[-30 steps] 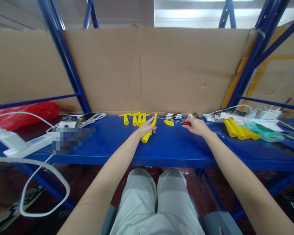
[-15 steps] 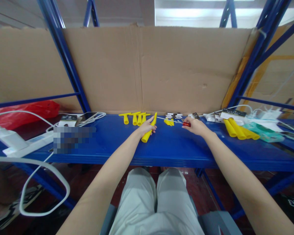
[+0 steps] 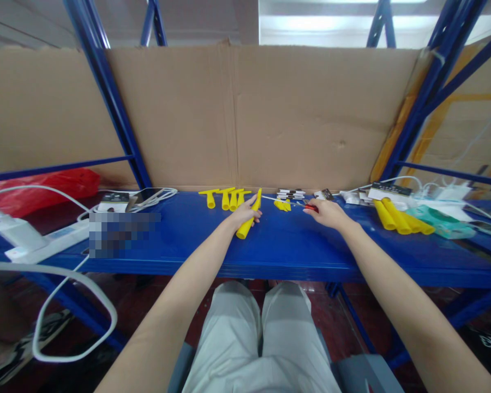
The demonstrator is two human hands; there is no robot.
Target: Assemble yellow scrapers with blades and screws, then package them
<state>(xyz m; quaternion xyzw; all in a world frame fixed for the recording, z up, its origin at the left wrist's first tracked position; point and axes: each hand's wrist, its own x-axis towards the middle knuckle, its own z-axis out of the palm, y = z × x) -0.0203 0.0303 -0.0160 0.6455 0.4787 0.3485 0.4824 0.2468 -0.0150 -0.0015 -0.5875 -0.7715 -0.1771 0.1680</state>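
Note:
Wrapped around a yellow T-shaped tool with a tube handle (image 3: 245, 228), my left hand (image 3: 245, 214) holds it slanted over the blue tabletop, the tube's open end toward me. My right hand (image 3: 328, 212) is closed on a small red-handled tool (image 3: 310, 206). Its metal tip points left, and its exact kind is too small to make out. Just left of that tip lie small yellow pieces (image 3: 283, 205). Behind my left hand stands a row of similar yellow T-shaped tools (image 3: 226, 200). Black-and-white packets (image 3: 290, 194) lie behind the yellow pieces.
Yellow tubes (image 3: 401, 218) are piled at the right, beside a green plastic bag (image 3: 444, 221). A white power strip (image 3: 51, 241) with cables and a red bag (image 3: 45, 188) occupy the left. A cardboard sheet (image 3: 294, 114) walls off the back of the blue table (image 3: 294, 245).
The red-handled tool has turned slightly in my right hand, which has shifted a little. My left hand and its yellow tool stay in place.

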